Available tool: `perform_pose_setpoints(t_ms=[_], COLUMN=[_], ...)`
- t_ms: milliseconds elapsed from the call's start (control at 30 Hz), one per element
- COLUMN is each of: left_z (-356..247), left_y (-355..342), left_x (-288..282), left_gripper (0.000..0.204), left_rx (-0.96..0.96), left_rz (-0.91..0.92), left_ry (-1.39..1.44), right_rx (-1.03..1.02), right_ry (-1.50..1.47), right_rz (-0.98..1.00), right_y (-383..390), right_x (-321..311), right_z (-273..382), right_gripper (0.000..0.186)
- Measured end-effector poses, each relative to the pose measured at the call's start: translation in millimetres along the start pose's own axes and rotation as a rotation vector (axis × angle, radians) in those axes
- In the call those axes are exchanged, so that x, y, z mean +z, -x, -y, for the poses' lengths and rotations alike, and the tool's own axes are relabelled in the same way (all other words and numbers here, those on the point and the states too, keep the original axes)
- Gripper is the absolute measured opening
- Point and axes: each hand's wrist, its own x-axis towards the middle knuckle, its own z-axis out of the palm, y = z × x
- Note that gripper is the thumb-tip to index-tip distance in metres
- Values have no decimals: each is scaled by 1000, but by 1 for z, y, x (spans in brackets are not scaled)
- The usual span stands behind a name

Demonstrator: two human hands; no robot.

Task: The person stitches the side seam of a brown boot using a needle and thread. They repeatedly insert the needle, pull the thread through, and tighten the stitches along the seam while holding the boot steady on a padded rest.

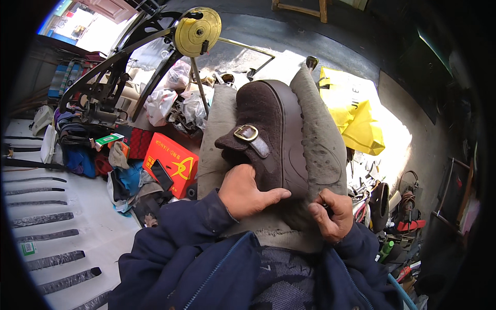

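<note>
A dark brown fuzzy shoe (261,106) with a thick brown sole (293,139) lies on its side across my lap, toe pointing away. Its strap carries a gold-coloured buckle (246,133). My left hand (243,194) grips the shoe at its opening, fingers hidden inside and thumb lying over the heel end. Just right of the heel, my right hand (333,214) is closed in a pinch; a small dark bit shows between the fingers, too small to name. Under the shoe, a worn grey pad (325,144) covers my legs.
A black cast-iron machine with a yellow wheel (198,32) stands at the far left. Beside my left arm are a red box (170,163) and a phone (162,174). Dark strips (44,219) lie at left. A yellow bag (356,111) and cluttered tools are at right.
</note>
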Motion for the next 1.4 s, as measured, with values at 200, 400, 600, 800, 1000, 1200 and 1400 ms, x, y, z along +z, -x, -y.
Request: perform_pose_setpoints(t_ms=[200,400,600,800,1000,1200,1400], left_z=[-7,-5,-6,-7,13,33,33], left_y=[-5,-14,1,30,49,22,9], left_x=[7,8,-13,-43,-66,-35,-107], left_gripper=[41,49,44,38,40,44,45], left_rx=[133,180,42,520,539,532,673], left_rz=[-38,-68,135,-111,-248,-137,-581], left_ry=[245,229,80,-558,285,1011,963], right_rx=[16,-31,24,-25,33,92,80], right_ry=[-158,-329,-21,244,313,325,306], right_rz=[-91,-153,-131,-170,-198,-216,-233], right_y=[-5,-12,-23,-47,-47,-46,-44], right_x=[6,11,5,35,42,47,50], right_z=[-22,-26,1,11,13,16,12], right_gripper=[34,49,36,50,52,56,56])
